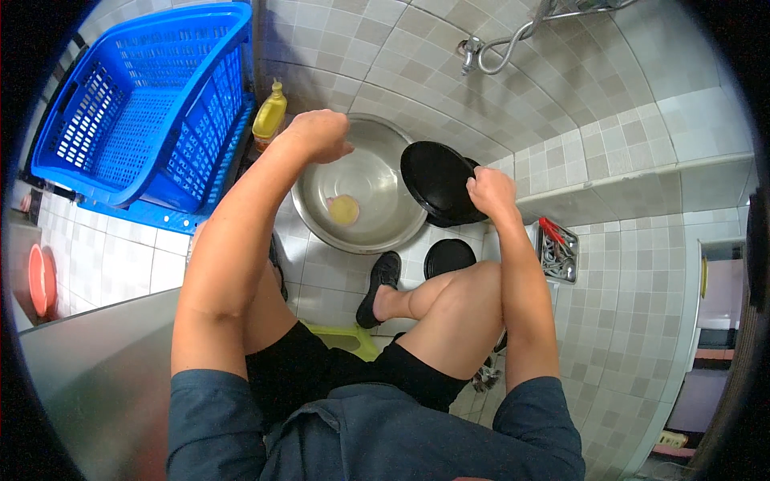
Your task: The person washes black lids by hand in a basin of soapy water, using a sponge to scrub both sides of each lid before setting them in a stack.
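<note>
A wide metal basin (385, 225) with liquid in it stands on the tiled floor, and a round yellowish sponge (343, 210) lies in it. My right hand (493, 190) grips the edge of a round black plate (436, 180), tilted over the basin's right rim. Behind that plate, more black dishware partly shows. My left hand (323, 136) hangs over the basin's upper left rim with its fingers bent; whether it holds anything is hidden. Round black plates (449, 258) sit on the floor near my knee.
A blue plastic basket (159, 180) stands at the left, beside a yellow pump bottle (271, 112). A metal tray of cutlery (575, 255) with a red-handled item is at the right. A faucet with a hose (472, 54) is on the wall. A green stool (343, 338) is beneath me.
</note>
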{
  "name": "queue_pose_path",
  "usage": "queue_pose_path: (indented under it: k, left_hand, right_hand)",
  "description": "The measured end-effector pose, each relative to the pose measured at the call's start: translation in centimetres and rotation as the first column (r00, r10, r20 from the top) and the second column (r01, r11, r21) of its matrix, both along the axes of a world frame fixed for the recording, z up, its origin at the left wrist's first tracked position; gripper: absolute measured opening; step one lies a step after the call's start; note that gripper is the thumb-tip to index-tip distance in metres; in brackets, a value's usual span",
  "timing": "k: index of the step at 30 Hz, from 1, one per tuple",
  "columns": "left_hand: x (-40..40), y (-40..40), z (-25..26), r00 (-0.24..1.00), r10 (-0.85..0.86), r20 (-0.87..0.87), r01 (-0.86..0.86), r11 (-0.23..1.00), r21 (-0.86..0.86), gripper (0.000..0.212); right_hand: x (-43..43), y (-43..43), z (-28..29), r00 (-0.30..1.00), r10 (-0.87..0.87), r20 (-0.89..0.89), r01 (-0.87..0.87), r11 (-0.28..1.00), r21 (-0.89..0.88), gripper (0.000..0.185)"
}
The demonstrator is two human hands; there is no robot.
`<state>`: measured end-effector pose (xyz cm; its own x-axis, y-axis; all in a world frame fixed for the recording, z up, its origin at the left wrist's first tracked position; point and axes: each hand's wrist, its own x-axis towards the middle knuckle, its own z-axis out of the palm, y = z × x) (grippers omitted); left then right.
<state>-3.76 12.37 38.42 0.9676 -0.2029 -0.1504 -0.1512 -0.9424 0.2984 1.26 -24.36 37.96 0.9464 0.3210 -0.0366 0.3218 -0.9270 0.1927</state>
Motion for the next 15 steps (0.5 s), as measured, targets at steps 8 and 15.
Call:
queue_pose_path:
  k: [8,15]
  left_hand:
    - [-0.1,-0.2,-0.1,1.0,-0.001,0.004,0.001,1.0,-0.016,0.033]
    - [0.2,-0.1,-1.1,0.998,-0.052,0.031,0.053,0.999,-0.008,0.037]
  right_hand:
    - [0.0,-0.6,0.2,1.0,-0.015,0.022,0.014,1.0,0.024,0.022]
    - [-0.4,-0.4,0.5,0.999,-0.011,0.033,0.009,0.998,0.066,0.021]
